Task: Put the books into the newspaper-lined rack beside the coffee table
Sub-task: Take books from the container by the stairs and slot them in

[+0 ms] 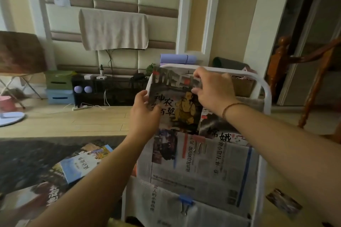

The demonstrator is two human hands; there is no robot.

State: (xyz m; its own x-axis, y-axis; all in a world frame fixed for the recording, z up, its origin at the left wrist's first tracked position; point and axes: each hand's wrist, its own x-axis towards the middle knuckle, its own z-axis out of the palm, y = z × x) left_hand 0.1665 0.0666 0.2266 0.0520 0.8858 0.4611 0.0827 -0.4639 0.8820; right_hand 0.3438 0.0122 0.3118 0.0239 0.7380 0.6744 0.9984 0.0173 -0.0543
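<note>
**Illustrated book held at the upper pocket of the rack, seating not confirmed**

An illustrated book with a yellow figure and dark characters on its cover is held upright at the top of the newspaper-lined rack. Its lower edge is met by the newspaper front of the upper pocket; whether it has dropped inside cannot be told. The left hand is clamped on the book's left edge, thumb on the cover. The right hand is closed in a pinch on the top right corner. A second book, with large black characters, is seen just beside it on the right, lower in the same pocket.

The newspaper lining is secured by a blue binder clip on the lower pocket and a smaller clip on the upper one. The white frame arches behind the books.

On the dark coffee table to the left, a blue-covered book and others are left lying, so the task is judged part done.

Risks noted: the lining is paper only, and it could be torn or pulled from its clips if the book is pushed down hard or at an angle. The book could be caught on the pocket lip and left outside the lining. The neighbouring book could be displaced if the held one is slid sideways. A release before the lower edge is seated could let the book tip forward.
</note>
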